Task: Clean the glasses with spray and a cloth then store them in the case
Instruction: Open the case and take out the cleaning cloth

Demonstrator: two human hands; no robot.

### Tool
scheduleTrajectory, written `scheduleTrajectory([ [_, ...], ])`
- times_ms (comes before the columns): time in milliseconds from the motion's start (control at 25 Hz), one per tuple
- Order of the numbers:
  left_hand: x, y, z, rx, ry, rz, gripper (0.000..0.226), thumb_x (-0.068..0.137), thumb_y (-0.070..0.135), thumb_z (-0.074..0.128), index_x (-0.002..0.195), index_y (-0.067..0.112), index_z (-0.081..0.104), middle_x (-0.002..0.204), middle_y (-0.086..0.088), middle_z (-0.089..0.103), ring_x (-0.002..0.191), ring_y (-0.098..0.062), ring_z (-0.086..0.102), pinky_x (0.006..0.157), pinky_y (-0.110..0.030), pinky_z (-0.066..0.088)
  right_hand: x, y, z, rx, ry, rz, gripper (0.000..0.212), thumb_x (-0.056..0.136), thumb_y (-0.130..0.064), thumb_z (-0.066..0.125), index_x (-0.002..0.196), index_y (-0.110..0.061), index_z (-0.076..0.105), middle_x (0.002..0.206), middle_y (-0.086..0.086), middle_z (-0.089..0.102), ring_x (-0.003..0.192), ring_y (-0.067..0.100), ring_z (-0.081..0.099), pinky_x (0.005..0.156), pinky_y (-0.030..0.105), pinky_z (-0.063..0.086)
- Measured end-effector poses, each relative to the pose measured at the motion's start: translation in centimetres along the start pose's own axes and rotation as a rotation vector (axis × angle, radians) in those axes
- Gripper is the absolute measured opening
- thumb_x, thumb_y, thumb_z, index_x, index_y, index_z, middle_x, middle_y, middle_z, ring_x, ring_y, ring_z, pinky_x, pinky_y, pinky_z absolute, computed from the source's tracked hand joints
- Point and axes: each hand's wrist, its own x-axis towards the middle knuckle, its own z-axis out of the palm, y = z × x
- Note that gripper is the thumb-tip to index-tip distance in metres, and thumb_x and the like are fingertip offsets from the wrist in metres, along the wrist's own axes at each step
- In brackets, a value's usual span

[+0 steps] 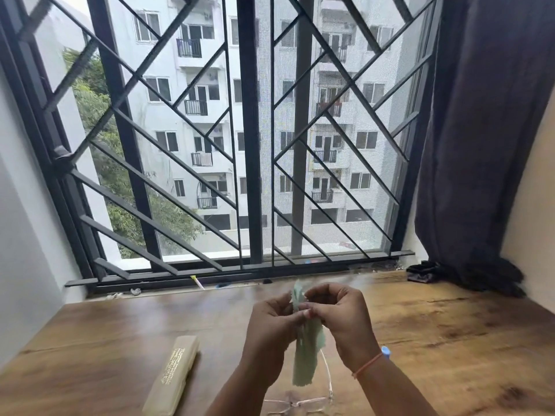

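Both my hands are raised above the wooden table [120, 331] and pinch a pale green cleaning cloth [307, 355] that hangs down between them. My left hand [271, 325] grips its left side, my right hand [339, 316] its upper right edge. The thin-framed glasses [300, 402] lie on the table below my hands, one temple pointing away from me. A cream glasses case [172, 375], closed, lies to the left of my left forearm. A small blue cap, perhaps the spray bottle [386, 352], shows behind my right wrist.
A barred window [249, 145] rises at the table's far edge, with small bits on its sill [198, 282]. A dark curtain [480, 145] hangs at the right, with a dark object [420, 273] at its foot. A white wall [24, 235] is on the left.
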Motion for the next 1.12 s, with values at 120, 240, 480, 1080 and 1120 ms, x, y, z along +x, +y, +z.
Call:
scheduleTrajectory([
  [120,0.2,0.0,-0.4,-0.019,-0.042,0.002,0.034,0.064,-0.006,0.058,0.093,0.004,0.072,0.093,-0.028,0.068,0.082,-0.032,0.063,0.075,-0.037,0.051,0.2,-0.2,-0.5,0.120,-0.019,0.091,0.021,0.060,0.018,0.072,0.066,-0.001,0.065,0.059,0.011,0.065,0.056,0.021,0.061,0.051,0.025,0.050],
  [240,0.6,0.7,-0.9,-0.040,0.038,-0.003,0.041,0.071,-0.011,0.057,0.102,0.012,0.069,0.097,-0.024,0.069,0.085,-0.030,0.063,0.076,-0.037,0.053,0.6,-0.3,-1.4,0.168,0.003,0.140,0.021,0.062,0.018,0.070,0.067,-0.002,0.064,0.060,0.012,0.065,0.056,0.023,0.060,0.055,0.030,0.049],
  [480,1.6,3.4,-4.2,0.094,0.270,0.033,0.046,0.079,-0.012,0.061,0.122,0.005,0.056,0.095,-0.022,0.067,0.077,-0.025,0.064,0.065,-0.032,0.058,1.9,-1.3,-4.5,0.233,0.054,0.136,0.021,0.068,0.020,0.064,0.069,-0.001,0.062,0.057,0.008,0.062,0.050,0.016,0.058,0.046,0.022,0.051],
  [1080,0.2,-2.9,-1.7,0.050,0.107,-0.497,0.063,0.065,0.037,0.078,0.109,-0.002,0.057,0.101,-0.020,0.058,0.084,-0.030,0.058,0.072,-0.031,0.052,1.3,-2.3,-3.6,0.285,-0.035,0.129,0.019,0.066,0.017,0.065,0.069,-0.001,0.064,0.055,0.006,0.064,0.052,0.015,0.061,0.050,0.023,0.052],
  [1120,0.0,-3.1,-1.3,-0.033,0.068,-0.601,0.057,0.068,0.038,0.072,0.104,-0.004,0.057,0.099,-0.024,0.057,0.085,-0.033,0.058,0.070,-0.034,0.053,1.3,-2.4,-3.6,0.296,-0.042,0.127,0.019,0.066,0.017,0.065,0.069,-0.001,0.064,0.056,0.006,0.064,0.052,0.015,0.062,0.050,0.023,0.053],
])
